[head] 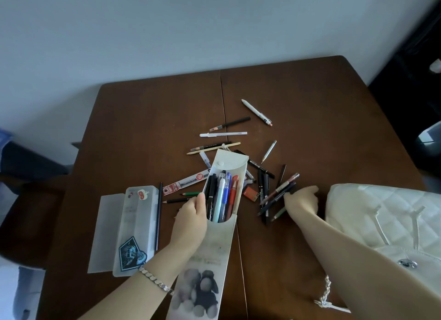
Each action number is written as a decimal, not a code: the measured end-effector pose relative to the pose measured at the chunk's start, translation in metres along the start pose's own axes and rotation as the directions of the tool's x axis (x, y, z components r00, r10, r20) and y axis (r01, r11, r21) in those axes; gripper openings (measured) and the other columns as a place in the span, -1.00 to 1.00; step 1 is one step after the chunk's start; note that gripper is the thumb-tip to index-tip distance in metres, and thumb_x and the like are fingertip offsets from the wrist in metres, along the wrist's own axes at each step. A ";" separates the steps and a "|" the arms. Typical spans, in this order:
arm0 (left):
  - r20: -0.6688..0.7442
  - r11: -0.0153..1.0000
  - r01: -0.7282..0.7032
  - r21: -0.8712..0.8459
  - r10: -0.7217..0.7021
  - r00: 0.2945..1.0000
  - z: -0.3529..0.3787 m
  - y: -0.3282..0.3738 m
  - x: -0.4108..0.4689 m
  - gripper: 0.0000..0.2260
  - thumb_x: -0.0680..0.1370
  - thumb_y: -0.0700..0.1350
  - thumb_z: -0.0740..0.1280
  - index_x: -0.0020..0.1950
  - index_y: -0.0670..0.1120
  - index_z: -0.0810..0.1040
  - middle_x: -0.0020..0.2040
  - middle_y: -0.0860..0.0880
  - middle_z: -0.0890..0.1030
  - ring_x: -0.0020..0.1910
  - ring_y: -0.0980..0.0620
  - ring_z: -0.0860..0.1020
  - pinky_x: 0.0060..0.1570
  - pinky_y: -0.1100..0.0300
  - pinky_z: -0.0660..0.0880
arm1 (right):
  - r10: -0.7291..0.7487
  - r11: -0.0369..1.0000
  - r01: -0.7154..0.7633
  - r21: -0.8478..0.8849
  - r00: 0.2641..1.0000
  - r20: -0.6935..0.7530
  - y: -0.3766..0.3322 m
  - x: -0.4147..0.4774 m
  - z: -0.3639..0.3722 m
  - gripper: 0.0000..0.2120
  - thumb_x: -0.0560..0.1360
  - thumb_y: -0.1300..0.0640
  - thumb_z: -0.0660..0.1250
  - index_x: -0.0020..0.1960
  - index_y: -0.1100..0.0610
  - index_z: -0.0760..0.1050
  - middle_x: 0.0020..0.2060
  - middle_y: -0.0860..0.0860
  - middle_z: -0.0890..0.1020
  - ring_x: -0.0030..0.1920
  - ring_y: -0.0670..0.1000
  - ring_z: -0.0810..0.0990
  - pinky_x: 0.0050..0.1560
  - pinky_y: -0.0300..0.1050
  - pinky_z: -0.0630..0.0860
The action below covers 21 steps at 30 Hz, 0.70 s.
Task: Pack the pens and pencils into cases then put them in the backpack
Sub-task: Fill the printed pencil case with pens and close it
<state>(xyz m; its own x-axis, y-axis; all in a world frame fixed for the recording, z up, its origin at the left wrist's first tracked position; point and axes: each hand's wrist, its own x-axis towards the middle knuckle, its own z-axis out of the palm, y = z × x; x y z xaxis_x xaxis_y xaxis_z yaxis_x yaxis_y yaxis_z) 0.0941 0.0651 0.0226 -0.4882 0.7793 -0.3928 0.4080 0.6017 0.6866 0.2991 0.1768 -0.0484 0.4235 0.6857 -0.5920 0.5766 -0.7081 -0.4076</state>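
Observation:
My left hand point(191, 214) grips the left side of a long cream pencil case point(212, 253) with its flap open; several pens point(223, 195) stand inside it. My right hand point(301, 200) holds a bundle of dark pencils point(276, 194) just right of the case. Loose pens and pencils point(223, 134) lie scattered on the brown table point(322, 129) beyond the case. A clear plastic pencil box point(134, 226) with stickers lies open at the left. A white quilted backpack point(386, 219) sits at the right edge.
A red eraser-like block point(251, 192) lies between the case and my right hand. A dark pencil point(158, 214) lies along the clear box. A dark chair point(28, 200) stands left of the table. A wall is behind the table.

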 end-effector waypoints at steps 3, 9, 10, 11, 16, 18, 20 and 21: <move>0.008 1.000 0.007 -0.020 -0.006 1.000 0.000 -0.003 0.001 -0.59 0.64 0.04 0.00 -0.16 -0.18 0.48 -0.37 -0.02 0.45 -0.39 0.11 0.41 -0.43 0.29 0.27 | 0.043 0.999 -0.043 0.019 0.999 -0.013 -0.006 0.007 0.003 -0.60 0.52 0.24 0.25 0.28 0.34 0.21 0.18 0.27 0.50 0.11 0.26 0.54 -0.10 -0.03 0.44; 0.018 1.000 0.023 -0.005 -0.023 1.000 -0.001 -0.008 0.002 -0.61 0.63 0.06 -0.01 -0.08 -0.14 0.50 -0.21 -0.06 0.57 -0.24 0.10 0.53 -0.40 0.31 0.36 | 0.072 0.988 -0.080 0.130 0.995 0.067 -0.008 0.014 0.003 -0.65 0.55 0.15 0.16 0.26 0.33 0.38 0.02 0.21 0.59 -0.15 0.16 0.58 -0.36 -0.09 0.48; 0.022 1.000 0.025 -0.007 -0.025 0.999 -0.001 -0.007 0.002 -0.61 0.63 0.06 -0.01 -0.07 -0.14 0.50 -0.20 -0.06 0.57 -0.24 0.10 0.54 -0.40 0.31 0.38 | 0.041 0.990 -0.050 0.129 0.997 0.070 -0.007 0.013 0.005 -0.66 0.54 0.13 0.19 0.22 0.32 0.41 -0.06 0.17 0.59 -0.22 0.11 0.55 -0.45 -0.16 0.37; 0.026 1.000 0.027 -0.012 -0.027 0.999 -0.001 -0.007 0.002 -0.61 0.64 0.06 -0.01 -0.06 -0.14 0.50 -0.20 -0.07 0.57 -0.23 0.09 0.54 -0.38 0.30 0.40 | 0.015 0.991 -0.025 0.134 0.997 0.073 -0.006 0.013 0.007 -0.67 0.52 0.12 0.24 0.18 0.32 0.43 -0.11 0.15 0.57 -0.28 0.08 0.52 -0.48 -0.19 0.31; 0.036 1.000 0.021 -0.012 -0.021 0.999 0.000 -0.002 -0.001 -0.61 0.64 0.06 -0.01 -0.02 -0.13 0.51 -0.20 -0.05 0.58 -0.19 0.10 0.56 -0.26 0.24 0.51 | -0.003 0.995 -0.004 0.096 0.997 0.079 -0.012 0.004 0.016 -0.63 0.43 0.16 0.38 0.15 0.32 0.41 -0.10 0.17 0.57 -0.24 0.09 0.49 -0.36 -0.19 0.37; 0.042 1.000 0.014 -0.012 -0.013 0.999 -0.001 -0.001 -0.001 -0.61 0.64 0.07 -0.02 -0.03 -0.13 0.51 -0.18 -0.07 0.58 -0.18 0.09 0.57 -0.25 0.23 0.52 | 0.021 0.995 -0.032 0.098 0.994 0.110 -0.012 0.004 0.017 -0.70 0.44 0.16 0.36 0.08 0.33 0.45 -0.27 0.13 0.53 -0.32 0.09 0.47 -0.45 -0.19 0.31; 0.042 1.000 0.005 -0.013 -0.004 0.999 -0.002 0.001 -0.002 -0.61 0.63 0.07 -0.02 -0.07 -0.12 0.50 -0.21 -0.05 0.56 -0.21 0.09 0.55 -0.29 0.26 0.46 | 0.029 0.992 -0.046 0.119 0.990 0.141 -0.010 0.005 0.016 -0.79 0.47 0.14 0.34 -0.12 0.31 0.46 -0.44 0.09 0.44 -0.45 0.06 0.40 -0.39 -0.15 0.36; 0.041 1.000 -0.001 -0.016 0.002 0.999 -0.002 0.001 -0.002 -0.61 0.63 0.07 -0.02 -0.08 -0.12 0.50 -0.22 -0.05 0.56 -0.21 0.07 0.54 -0.29 0.25 0.44 | 0.029 0.989 -0.052 0.136 0.986 0.163 -0.009 0.005 0.014 -0.76 0.49 0.13 0.33 -0.24 0.27 0.41 -0.48 0.08 0.40 -0.48 0.04 0.36 -0.38 -0.12 0.36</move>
<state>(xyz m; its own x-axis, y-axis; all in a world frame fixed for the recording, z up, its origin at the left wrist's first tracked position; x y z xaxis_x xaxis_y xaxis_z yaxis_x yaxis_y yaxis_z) 0.0936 0.0637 0.0256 -0.4558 0.7868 -0.4162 0.3961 0.5980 0.6968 0.2869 0.1844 -0.0574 0.3209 0.6280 -0.7090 0.4536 -0.7590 -0.4671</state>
